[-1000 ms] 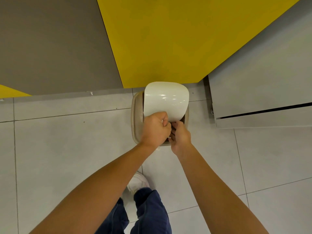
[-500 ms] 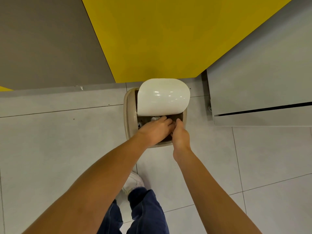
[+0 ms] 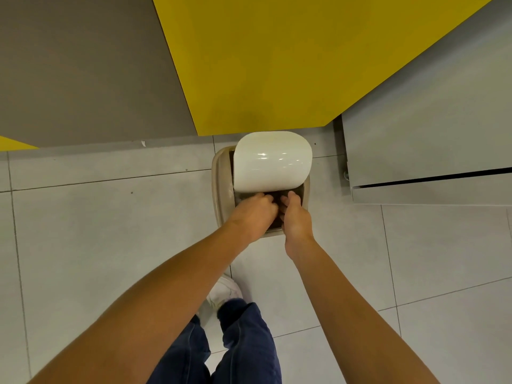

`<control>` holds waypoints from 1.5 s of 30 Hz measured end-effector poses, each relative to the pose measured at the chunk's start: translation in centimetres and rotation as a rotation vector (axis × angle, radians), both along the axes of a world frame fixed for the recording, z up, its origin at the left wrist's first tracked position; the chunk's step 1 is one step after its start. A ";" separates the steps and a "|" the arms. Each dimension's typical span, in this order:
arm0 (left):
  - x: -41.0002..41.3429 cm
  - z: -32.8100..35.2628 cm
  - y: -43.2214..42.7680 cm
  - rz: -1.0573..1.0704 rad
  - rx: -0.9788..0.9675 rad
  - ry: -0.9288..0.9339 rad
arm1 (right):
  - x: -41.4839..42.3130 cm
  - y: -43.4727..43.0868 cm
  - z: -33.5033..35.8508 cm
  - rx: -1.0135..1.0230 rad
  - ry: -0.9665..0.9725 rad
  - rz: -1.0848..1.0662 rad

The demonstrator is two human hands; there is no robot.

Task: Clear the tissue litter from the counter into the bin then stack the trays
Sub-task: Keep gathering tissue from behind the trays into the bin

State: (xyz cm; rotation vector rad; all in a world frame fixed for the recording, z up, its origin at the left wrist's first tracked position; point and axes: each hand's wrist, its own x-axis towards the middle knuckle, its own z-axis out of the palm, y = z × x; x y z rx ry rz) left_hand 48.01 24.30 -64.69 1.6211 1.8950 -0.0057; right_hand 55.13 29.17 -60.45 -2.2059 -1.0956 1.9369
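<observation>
- Bin (image 3: 219,189), swing lid (image 3: 273,162) tilted open: keep the mouth clear.
- Left hand (image 3: 253,214), right hand (image 3: 295,220): fingers dip inside, hold cannot be told; drop any tissue deep.

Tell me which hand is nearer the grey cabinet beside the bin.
Right. The right hand is over the opening of the bin, on the side toward the grey cabinet; the left hand is beside it, farther from the cabinet.
</observation>
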 end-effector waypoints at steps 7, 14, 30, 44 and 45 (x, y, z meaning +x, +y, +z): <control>-2.0 7.2 -2.3 0.120 0.084 -0.038 | -1.0 -1.3 5.9 -0.021 -0.014 0.021; -4.6 17.9 -5.2 0.256 0.132 -0.034 | -2.6 -3.2 15.5 0.048 -0.029 0.170; -12.0 44.7 -16.3 0.539 0.584 0.059 | -9.7 -8.4 41.6 0.696 0.184 0.655; -20.3 58.2 -24.6 0.673 0.835 0.201 | -18.8 -13.7 54.9 1.045 0.381 0.718; -21.1 58.6 -24.9 0.692 0.843 0.213 | -19.6 -13.9 55.2 1.046 0.390 0.720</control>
